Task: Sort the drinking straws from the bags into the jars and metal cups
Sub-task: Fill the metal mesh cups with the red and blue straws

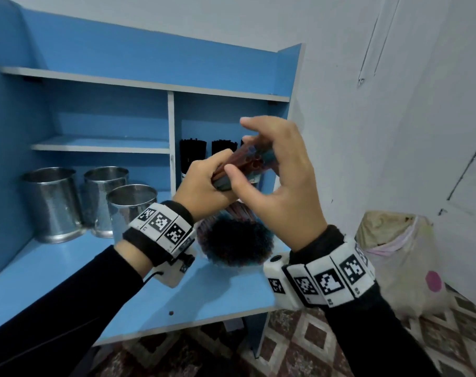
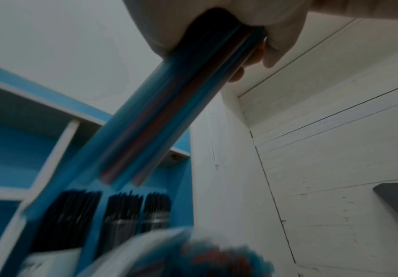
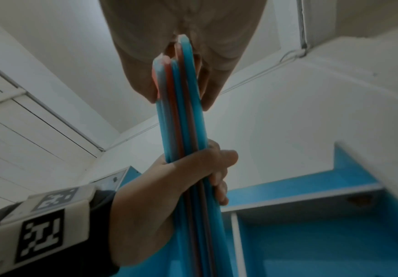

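Wrist bands: marker-printed bands (image 1: 160, 223) are worn on both wrists, nearest the head camera.
Metal cups: three metal cups (image 1: 53, 204) stand at the left of the blue bench (image 1: 76, 270); no straws are seen rising from them, so this share is judged not yet begun.
Left hand: the left hand (image 1: 204, 183) is curled in a closed grip round the lower part of a bundle of blue and red straws (image 3: 186, 116).
Jars: black straws (image 1: 192, 153) stand packed upright in jars in the right compartment, judged already sorted.
Loose supply: a mass of blue and red straws (image 1: 236, 240), seen end-on, lies on the bench below the hands; whether a bag is around it cannot be told.
Right hand: the right hand (image 1: 280, 172) is at the bundle's top, thumb and fingertips touching the straw ends, fingers partly spread.
Remaining: the coloured straws are judged still to be placed.
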Demonstrator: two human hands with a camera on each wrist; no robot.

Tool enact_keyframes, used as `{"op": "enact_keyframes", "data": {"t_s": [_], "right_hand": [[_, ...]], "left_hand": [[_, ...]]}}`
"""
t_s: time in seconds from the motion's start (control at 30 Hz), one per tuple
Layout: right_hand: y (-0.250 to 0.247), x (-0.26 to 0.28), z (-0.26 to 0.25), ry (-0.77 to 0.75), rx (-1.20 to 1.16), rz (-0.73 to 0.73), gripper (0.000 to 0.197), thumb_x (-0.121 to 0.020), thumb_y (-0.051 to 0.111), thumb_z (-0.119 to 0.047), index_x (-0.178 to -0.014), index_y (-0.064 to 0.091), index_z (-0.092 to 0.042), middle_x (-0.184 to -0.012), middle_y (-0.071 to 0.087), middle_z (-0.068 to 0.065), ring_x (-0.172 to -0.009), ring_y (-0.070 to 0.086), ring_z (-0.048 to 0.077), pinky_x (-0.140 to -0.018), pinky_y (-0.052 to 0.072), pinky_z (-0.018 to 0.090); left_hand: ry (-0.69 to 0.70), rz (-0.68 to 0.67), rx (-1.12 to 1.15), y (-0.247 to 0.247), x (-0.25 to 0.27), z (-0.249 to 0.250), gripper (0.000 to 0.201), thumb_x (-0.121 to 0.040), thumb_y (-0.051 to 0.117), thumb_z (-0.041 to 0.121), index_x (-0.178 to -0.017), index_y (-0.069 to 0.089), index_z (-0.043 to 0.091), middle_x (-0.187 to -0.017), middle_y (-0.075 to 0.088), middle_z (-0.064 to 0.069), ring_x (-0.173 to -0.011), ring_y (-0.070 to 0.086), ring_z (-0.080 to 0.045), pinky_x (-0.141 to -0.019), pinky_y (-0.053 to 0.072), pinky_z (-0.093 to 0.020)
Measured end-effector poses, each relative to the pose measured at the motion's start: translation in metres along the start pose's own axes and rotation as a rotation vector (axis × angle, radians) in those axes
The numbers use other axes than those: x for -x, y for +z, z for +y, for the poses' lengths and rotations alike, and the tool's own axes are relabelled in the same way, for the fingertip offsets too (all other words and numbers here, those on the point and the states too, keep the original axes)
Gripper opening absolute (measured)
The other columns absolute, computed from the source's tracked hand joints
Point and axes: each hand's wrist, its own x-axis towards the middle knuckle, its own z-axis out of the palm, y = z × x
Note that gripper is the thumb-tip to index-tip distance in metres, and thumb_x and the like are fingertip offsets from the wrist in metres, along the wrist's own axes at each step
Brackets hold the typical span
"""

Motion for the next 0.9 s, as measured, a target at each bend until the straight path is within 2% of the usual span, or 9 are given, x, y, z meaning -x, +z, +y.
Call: {"op": "enact_keyframes", "data": {"t_s": [0.1, 0.27, 0.33, 0.43, 0.53, 0.63, 0.7, 0.8, 0.9], "right_hand": [[0.029, -0.002, 0.003, 0.016, -0.01, 0.003, 0.041, -0.082, 0.068, 0.0, -0.122, 0.058, -0.002, -0.123, 0.05, 0.013, -0.12, 0.047, 0.014, -0.106, 0.038, 0.024], [0.08, 0.001, 0.02, 0.286, 0.039, -0.411, 0.038, -0.09, 0.057, -0.004, -0.127, 0.06, -0.007, -0.127, 0.052, 0.008, -0.123, 0.048, 0.02, -0.109, 0.034, 0.03], [0.092, 0.008, 0.028, 0.322, 0.068, -0.604, 0.038, -0.09, 0.057, -0.007, -0.128, 0.06, -0.009, -0.132, 0.051, 0.008, -0.127, 0.045, 0.018, -0.109, 0.028, 0.019], [0.099, 0.013, 0.035, 0.314, 0.017, -0.623, 0.042, -0.089, 0.065, -0.015, -0.13, 0.057, -0.012, -0.13, 0.049, 0.005, -0.123, 0.044, 0.01, -0.103, 0.028, 0.012], [0.099, 0.015, 0.042, 0.418, -0.086, -0.517, 0.072, -0.08, 0.077, -0.031, -0.142, 0.041, -0.023, -0.137, 0.04, -0.003, -0.122, 0.041, 0.004, -0.103, 0.037, 0.017], [0.094, 0.021, 0.049, 0.592, -0.134, -0.472, 0.086, -0.067, 0.083, -0.049, -0.138, 0.039, -0.031, -0.126, 0.042, -0.009, -0.107, 0.049, 0.001, -0.085, 0.047, 0.013], [0.091, 0.031, 0.054, 0.624, -0.11, -0.603, 0.072, -0.059, 0.084, -0.057, -0.121, 0.052, -0.036, -0.114, 0.049, -0.011, -0.101, 0.052, -0.003, -0.077, 0.044, 0.009], [0.098, 0.045, 0.057, 0.763, -0.415, -0.697, 0.044, -0.068, 0.088, -0.029, -0.108, 0.068, -0.025, -0.107, 0.071, -0.006, -0.1, 0.066, 0.003, -0.09, 0.053, 0.021], [0.112, 0.043, 0.052, 0.727, -0.454, -0.59, 0.024, -0.074, 0.083, -0.013, -0.094, 0.073, -0.022, -0.094, 0.075, -0.005, -0.091, 0.07, 0.006, -0.085, 0.055, 0.026]], "left_hand": [[-0.201, -0.012, 0.161, -0.015, 0.028, -0.007, 0.041, -0.074, 0.074, 0.024, -0.108, 0.062, 0.043, -0.099, 0.072, 0.014, -0.091, 0.069, -0.003, -0.076, 0.055, -0.02], [-0.601, -0.019, 0.239, -0.028, 0.073, -0.045, 0.036, -0.079, 0.075, -0.003, -0.102, 0.063, 0.022, -0.087, 0.074, 0.011, -0.088, 0.068, -0.003, -0.072, 0.052, -0.014], [-0.737, -0.045, 0.199, -0.028, 0.092, -0.058, 0.026, -0.078, 0.077, 0.001, -0.097, 0.066, 0.015, -0.088, 0.073, 0.004, -0.089, 0.066, -0.012, -0.071, 0.053, -0.016], [-0.842, -0.08, 0.158, -0.026, 0.109, -0.072, 0.025, -0.08, 0.079, 0.011, -0.102, 0.068, 0.007, -0.096, 0.072, -0.007, -0.09, 0.066, -0.016, -0.077, 0.052, -0.023], [-0.859, -0.042, 0.13, -0.027, 0.111, -0.073, 0.02, -0.082, 0.078, 0.02, -0.095, 0.068, 0.009, -0.09, 0.071, -0.005, -0.084, 0.064, -0.014, -0.08, 0.051, -0.029], [-0.783, -0.026, 0.19, -0.034, 0.109, -0.065, 0.014, -0.083, 0.077, 0.018, -0.089, 0.068, 0.01, -0.079, 0.068, 0.003, -0.075, 0.062, -0.009, -0.074, 0.05, -0.025], [-0.709, -0.156, 0.23, -0.039, 0.112, -0.057, 0.013, -0.083, 0.076, 0.013, -0.091, 0.07, 0.022, -0.081, 0.072, 0.011, -0.079, 0.066, -0.001, -0.072, 0.051, -0.019], [-0.647, -0.322, 0.211, -0.039, 0.115, -0.046, 0.021, -0.083, 0.071, 0.002, -0.086, 0.068, 0.023, -0.076, 0.068, 0.013, -0.073, 0.063, 0.0, -0.068, 0.051, -0.022], [-0.63, -0.178, 0.291, -0.038, 0.11, -0.037, 0.05, -0.076, 0.078, 0.0, -0.115, 0.062, 0.027, -0.105, 0.072, 0.009, -0.102, 0.068, -0.009, -0.093, 0.055, -0.033]]}}
